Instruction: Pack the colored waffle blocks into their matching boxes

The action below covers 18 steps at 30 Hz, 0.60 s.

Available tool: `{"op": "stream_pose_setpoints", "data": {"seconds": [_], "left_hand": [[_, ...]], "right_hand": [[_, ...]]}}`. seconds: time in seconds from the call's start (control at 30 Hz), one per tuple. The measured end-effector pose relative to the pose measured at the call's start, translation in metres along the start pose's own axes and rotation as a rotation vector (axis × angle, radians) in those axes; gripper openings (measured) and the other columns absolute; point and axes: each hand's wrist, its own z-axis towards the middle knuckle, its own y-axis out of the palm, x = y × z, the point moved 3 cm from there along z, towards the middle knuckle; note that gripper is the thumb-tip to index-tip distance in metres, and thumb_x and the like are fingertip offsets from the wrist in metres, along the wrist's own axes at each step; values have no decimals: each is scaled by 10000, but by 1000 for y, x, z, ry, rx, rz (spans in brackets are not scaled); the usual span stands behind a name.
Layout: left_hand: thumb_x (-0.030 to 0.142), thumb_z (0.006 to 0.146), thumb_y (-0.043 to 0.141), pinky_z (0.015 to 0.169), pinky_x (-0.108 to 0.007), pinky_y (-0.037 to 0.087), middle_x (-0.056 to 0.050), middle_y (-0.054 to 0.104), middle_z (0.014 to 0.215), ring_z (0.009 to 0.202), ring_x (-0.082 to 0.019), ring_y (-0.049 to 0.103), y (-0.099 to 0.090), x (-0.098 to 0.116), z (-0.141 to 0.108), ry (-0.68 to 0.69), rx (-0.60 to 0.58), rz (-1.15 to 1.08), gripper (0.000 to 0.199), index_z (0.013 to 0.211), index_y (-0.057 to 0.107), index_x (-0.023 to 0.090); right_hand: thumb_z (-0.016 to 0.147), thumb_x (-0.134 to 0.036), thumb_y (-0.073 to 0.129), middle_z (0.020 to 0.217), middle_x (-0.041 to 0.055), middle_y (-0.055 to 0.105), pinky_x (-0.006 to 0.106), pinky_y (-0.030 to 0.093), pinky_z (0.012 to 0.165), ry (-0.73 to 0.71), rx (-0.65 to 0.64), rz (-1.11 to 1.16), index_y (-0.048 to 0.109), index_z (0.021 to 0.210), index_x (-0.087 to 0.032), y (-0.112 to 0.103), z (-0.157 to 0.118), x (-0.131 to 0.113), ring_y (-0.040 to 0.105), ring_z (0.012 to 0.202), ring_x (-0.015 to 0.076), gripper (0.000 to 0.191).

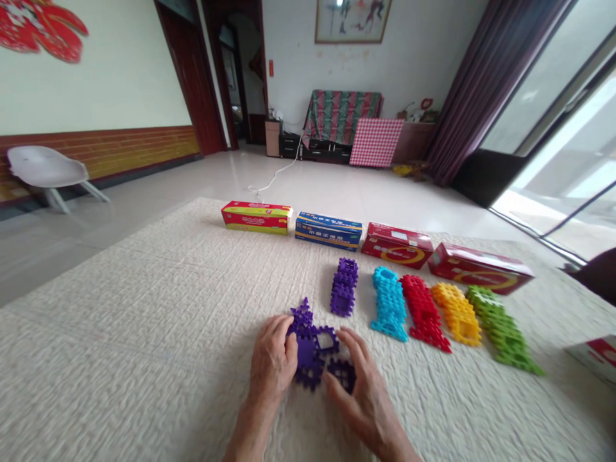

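Observation:
Several purple plastic pieces with toothed edges lie loosely together on the cream textured cover. My left hand rests at their left side, its fingers bent together against the edge of the pieces. On the right, my right hand is spread, thumb and fingers apart around a darker purple piece with openings in it. The undersides of both hands are hidden. Beyond them lies a neat purple row of similar pieces.
Right of the purple row lie blue, red, yellow and green rows. Behind stand a red-and-yellow box, a blue box and two red boxes. Another box sits far right.

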Motion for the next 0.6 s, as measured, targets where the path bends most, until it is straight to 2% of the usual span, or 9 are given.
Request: {"op": "stream_pose_setpoints", "data": {"seconds": [0.17, 0.37, 0.5, 0.6], "left_hand": [[158, 871, 442, 964, -462, 502, -129, 678, 1100, 1070, -261, 614, 0, 3, -7, -13, 17, 19, 301, 1103, 630, 123], [195, 880, 451, 966, -455, 503, -127, 678, 1125, 1098, -261, 610, 0, 1, -14, 23, 21, 33, 305, 1112, 639, 135], [212, 884, 450, 942, -453, 520, -125, 688, 1112, 1076, -260, 625, 1, -1, -13, 23, 40, 42, 307, 1108, 644, 136], [228, 882, 454, 912, -462, 534, -128, 697, 1083, 1039, -268, 639, 3, -2, -11, 20, 56, 56, 305, 1091, 653, 133]], "right_hand": [[648, -159, 621, 1234, 106, 547, 435, 472, 959, 66, -78, -102, 472, 1297, -213, -18, -11, 6, 549, 1125, 266, 668], [636, -85, 553, 1203, 73, 600, 433, 459, 954, -12, -143, -109, 556, 1198, -246, -14, -12, 5, 543, 1101, 260, 584], [585, -60, 545, 1145, 46, 623, 409, 480, 913, -19, -99, -63, 585, 1139, -278, -11, -15, 14, 568, 1053, 251, 597], [648, -95, 551, 1180, 45, 597, 378, 504, 886, 35, 3, -27, 546, 1183, -287, -12, -16, 27, 582, 1061, 232, 568]]}}
